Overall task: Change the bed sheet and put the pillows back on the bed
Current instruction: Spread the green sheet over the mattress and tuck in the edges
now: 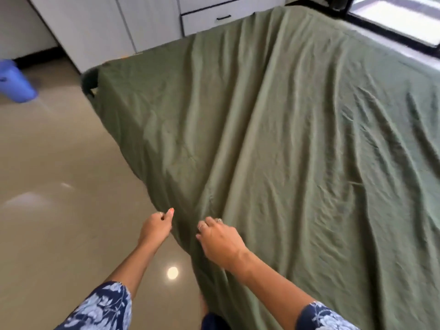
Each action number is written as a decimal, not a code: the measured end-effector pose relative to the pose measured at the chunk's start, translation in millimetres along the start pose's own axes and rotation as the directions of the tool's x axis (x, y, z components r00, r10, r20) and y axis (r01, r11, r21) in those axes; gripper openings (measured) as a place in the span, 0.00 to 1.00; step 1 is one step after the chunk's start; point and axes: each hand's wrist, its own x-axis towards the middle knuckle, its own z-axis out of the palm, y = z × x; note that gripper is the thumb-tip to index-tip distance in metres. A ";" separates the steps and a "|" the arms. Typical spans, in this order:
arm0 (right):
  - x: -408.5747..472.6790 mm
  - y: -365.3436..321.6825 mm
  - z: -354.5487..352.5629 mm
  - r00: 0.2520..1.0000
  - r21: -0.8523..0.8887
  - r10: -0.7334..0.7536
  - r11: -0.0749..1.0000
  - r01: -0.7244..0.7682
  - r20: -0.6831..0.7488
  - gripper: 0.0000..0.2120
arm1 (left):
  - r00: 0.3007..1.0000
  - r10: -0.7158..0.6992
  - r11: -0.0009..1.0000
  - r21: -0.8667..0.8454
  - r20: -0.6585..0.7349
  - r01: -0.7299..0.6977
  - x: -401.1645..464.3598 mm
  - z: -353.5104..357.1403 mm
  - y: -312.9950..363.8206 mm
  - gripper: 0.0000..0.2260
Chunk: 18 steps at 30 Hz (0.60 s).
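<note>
Standing at the near corner of the bed, you are reaching both arms out over the green sheet (pixel 273 139), which is lying spread and wrinkled across the whole mattress, from your hands to the far edge by the white cabinets (pixel 142 25). Your left hand (pixel 157 226) is pinching the sheet's hanging edge, fingers curled and thumb pressing on the cloth just over the bed's left side. Your right hand (pixel 220 239) is resting knuckles up on the sheet just beside it; its fingertips are bending down into a fold and are hidden there, so I cannot tell whether they are gripping the cloth or only pressing on it. The mattress itself is hiding under the sheet, except for a dark corner (pixel 90 82) showing at the far left. The sheet's right side is running out of view. Far left, a blue object (pixel 16 82) is sitting on the glossy floor (pixel 59 163), blurred and cut off by the edge. A dark-framed window (pixel 392 17) is showing at far right, partly cut off.
</note>
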 end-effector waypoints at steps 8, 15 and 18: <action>150.1 -12.8 44.9 0.975 -0.094 0.222 0.970 -0.222 -0.010 0.27 | 0.981 -0.062 0.998 0.001 -0.184 0.064 120.7 -25.0 70.7 0.22; 193.8 -14.4 22.6 0.962 -0.046 0.082 0.996 -0.073 0.261 0.18 | 0.990 0.056 0.968 0.251 -0.128 -0.022 160.4 -47.0 80.8 0.17; 218.4 -46.5 17.5 0.916 0.109 -0.009 0.993 -0.038 0.401 0.16 | 0.957 -0.015 0.973 0.218 -0.291 0.082 161.0 -79.8 57.1 0.18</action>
